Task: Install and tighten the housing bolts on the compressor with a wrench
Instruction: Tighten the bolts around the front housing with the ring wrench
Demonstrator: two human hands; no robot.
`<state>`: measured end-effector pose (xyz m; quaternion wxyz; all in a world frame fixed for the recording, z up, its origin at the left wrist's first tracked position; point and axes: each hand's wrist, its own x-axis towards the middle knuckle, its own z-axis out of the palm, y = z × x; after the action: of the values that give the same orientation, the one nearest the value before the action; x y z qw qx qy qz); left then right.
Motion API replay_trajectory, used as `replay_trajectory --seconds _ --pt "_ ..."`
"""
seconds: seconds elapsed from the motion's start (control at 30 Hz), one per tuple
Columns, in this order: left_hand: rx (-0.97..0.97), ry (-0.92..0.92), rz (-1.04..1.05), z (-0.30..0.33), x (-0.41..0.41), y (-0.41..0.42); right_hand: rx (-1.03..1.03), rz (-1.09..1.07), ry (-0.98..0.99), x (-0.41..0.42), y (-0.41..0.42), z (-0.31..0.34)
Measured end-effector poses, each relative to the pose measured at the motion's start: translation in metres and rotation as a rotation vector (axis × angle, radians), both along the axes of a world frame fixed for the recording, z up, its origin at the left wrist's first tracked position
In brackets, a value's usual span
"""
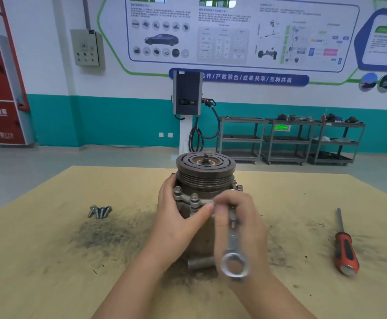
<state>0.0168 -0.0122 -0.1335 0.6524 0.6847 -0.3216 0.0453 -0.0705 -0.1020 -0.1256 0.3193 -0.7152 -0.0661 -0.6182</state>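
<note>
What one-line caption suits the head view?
Left hand steadies the compressor while right hand works a wrench; spare bolts wait.

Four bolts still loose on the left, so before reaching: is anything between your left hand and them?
Nothing visible. The left hand rests on the compressor; bare table lies between it and the bolts.

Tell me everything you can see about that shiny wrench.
The wrench is bright bare metal, with a closed ring end pointing toward the camera. It slants up toward the compressor, and its far end is hidden behind the right hand, whose fingers curl round its shaft. The left hand rests on the compressor beside it.
</note>
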Motion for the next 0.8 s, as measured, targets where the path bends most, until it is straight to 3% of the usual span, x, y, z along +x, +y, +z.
replay_trajectory --seconds 0.07,0.17,0.33,0.4,0.7,0.8 --pt "0.005 0.000 -0.002 0.001 -0.002 0.000 0.021 0.052 0.034 -0.001 0.001 0.005" --pt "0.017 -0.001 0.017 0.003 -0.004 0.001 0.233 0.225 -0.174 -0.012 -0.011 0.023" --pt "0.019 0.009 0.004 0.001 -0.003 0.001 0.861 0.644 -0.201 -0.016 -0.042 0.042" --pt "0.020 0.006 0.001 0.001 -0.003 0.001 1.003 0.738 -0.167 -0.014 -0.047 0.042" --pt "0.028 0.018 -0.001 0.005 -0.007 0.002 1.179 0.938 0.016 -0.006 -0.061 0.042" --pt "0.025 0.021 0.001 0.007 -0.008 0.002 1.151 0.885 -0.053 -0.004 -0.055 0.038"
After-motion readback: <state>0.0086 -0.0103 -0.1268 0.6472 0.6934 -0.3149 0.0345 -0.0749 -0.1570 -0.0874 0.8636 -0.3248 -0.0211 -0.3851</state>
